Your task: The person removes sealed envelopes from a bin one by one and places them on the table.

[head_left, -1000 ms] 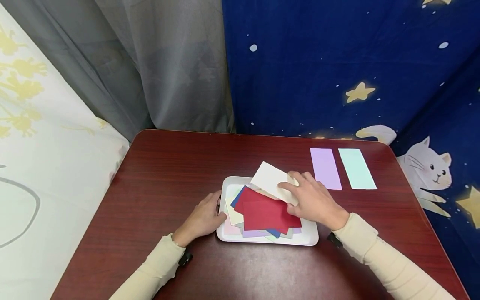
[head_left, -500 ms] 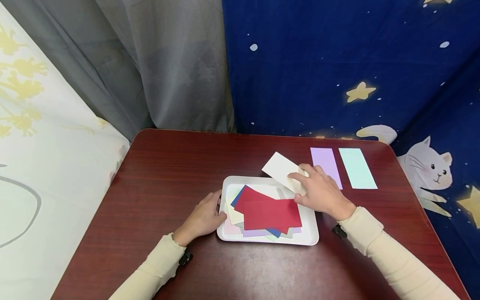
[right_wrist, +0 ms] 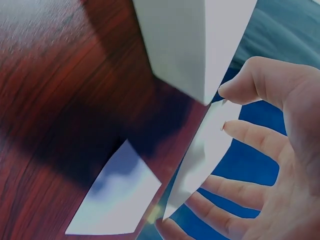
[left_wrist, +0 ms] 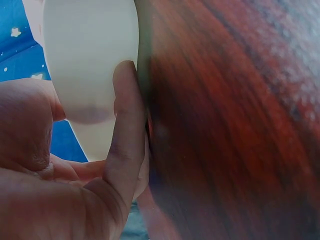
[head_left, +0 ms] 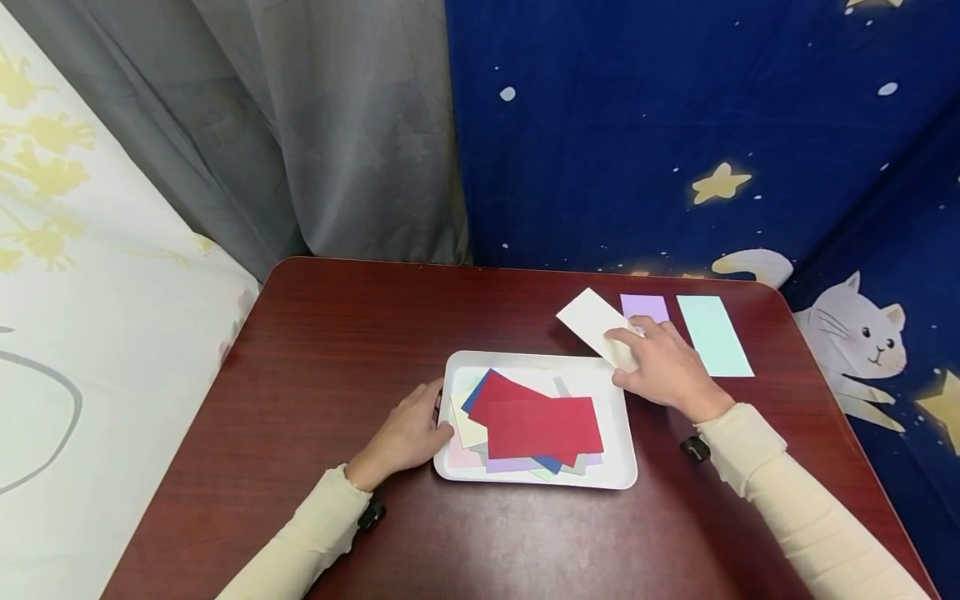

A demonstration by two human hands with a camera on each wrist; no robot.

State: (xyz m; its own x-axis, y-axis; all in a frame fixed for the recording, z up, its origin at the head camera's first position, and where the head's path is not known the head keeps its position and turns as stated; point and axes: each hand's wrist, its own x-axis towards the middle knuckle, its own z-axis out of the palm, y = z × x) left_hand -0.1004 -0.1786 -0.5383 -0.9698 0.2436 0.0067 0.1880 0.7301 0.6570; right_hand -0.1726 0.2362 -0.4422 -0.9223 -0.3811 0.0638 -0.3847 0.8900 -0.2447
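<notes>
A white paper card is pinched in my right hand, held above the table just past the tray's upper right corner. In the right wrist view this card lies along my fingers. My left hand grips the left edge of the white tray; its thumb and fingers show against the tray wall in the left wrist view. Inside the tray overlap several paper cards, with a red card on top and blue, cream, pink, purple and grey edges showing beneath.
Beyond my right hand, a purple card, partly covered by that hand, and a mint green card lie side by side on the dark red wooden table. Grey and blue curtains hang behind the table's far edge.
My right hand has carried the white card up and to the right, off the tray's pile and past its rim. My left hand stays at the tray's left edge.
</notes>
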